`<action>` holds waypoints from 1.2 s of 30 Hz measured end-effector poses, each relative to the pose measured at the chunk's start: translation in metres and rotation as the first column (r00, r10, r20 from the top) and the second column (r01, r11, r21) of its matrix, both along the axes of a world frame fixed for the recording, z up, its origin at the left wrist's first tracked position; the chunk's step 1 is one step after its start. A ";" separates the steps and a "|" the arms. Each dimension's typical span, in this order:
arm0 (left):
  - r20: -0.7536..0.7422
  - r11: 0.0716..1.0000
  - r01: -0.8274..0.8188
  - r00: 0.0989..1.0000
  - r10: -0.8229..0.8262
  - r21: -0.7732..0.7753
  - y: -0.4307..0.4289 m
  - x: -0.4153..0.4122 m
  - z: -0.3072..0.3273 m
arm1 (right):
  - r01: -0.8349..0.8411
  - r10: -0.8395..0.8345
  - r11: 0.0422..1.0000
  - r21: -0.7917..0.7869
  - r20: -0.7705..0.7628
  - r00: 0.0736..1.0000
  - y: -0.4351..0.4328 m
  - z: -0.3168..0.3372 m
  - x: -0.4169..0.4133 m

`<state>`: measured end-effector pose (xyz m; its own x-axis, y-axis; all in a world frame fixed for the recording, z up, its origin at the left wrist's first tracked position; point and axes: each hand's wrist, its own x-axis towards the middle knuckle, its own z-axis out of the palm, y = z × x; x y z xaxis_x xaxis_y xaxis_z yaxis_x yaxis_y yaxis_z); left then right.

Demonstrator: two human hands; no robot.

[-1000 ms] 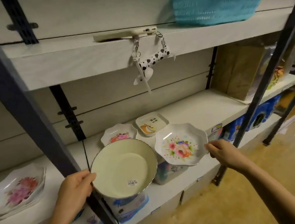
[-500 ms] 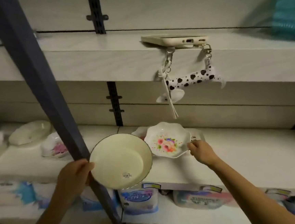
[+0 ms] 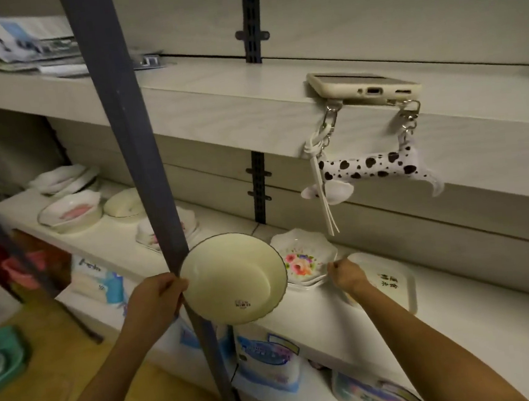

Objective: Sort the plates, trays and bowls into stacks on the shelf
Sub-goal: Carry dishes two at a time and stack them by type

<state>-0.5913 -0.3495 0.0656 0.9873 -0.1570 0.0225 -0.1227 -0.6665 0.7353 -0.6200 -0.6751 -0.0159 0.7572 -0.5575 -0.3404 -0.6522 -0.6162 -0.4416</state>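
My left hand (image 3: 155,298) grips the left rim of a round cream plate (image 3: 231,278), held tilted in the air in front of the shelf (image 3: 459,327). My right hand (image 3: 346,273) pinches the right edge of a scalloped floral plate (image 3: 305,256), which rests on another such plate on the shelf. Just right of that hand lies a white rectangular tray (image 3: 391,280) with dark writing. Further left on the shelf sit a floral plate (image 3: 188,223) partly behind the post, a cream plate (image 3: 122,203), a pink-patterned bowl stack (image 3: 70,212) and white dishes (image 3: 63,179).
A dark metal post (image 3: 146,178) slants down in front of the shelf, right beside my left hand. A phone (image 3: 365,87) with a spotted strap lies on the upper shelf's edge. Packaged goods (image 3: 267,356) fill the lower shelf. Papers (image 3: 19,42) lie upper left.
My view swung left and closer. My right hand carried the floral plate down onto another floral plate on the shelf. The cream plate stayed in my left hand.
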 end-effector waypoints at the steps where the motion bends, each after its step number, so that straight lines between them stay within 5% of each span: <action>1: -0.002 0.999 -0.010 1.000 0.010 -0.033 -0.002 0.001 -0.001 | -0.003 0.003 1.000 -0.003 -0.006 1.000 -0.002 -0.002 0.001; 11: -0.028 0.981 0.155 0.987 -0.159 -0.119 -0.072 0.021 -0.016 | -0.139 0.139 0.988 -0.066 -0.012 0.990 -0.035 0.019 -0.061; 19: -0.133 0.922 0.342 0.920 -0.368 -0.184 -0.179 0.025 -0.047 | -0.085 0.075 0.985 -0.152 -0.070 0.995 -0.062 0.049 -0.165; 36: -0.162 0.845 0.519 0.852 -0.498 0.128 -0.291 0.030 -0.097 | 0.057 -0.056 0.988 -0.143 0.008 0.998 -0.070 0.056 -0.259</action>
<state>-0.5616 -0.6403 -0.0314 0.7613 -0.6288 -0.1585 -0.3961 -0.6445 0.6540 -0.8787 -0.7451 0.0406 0.7245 -0.6420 -0.2510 -0.6860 -0.6355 -0.3544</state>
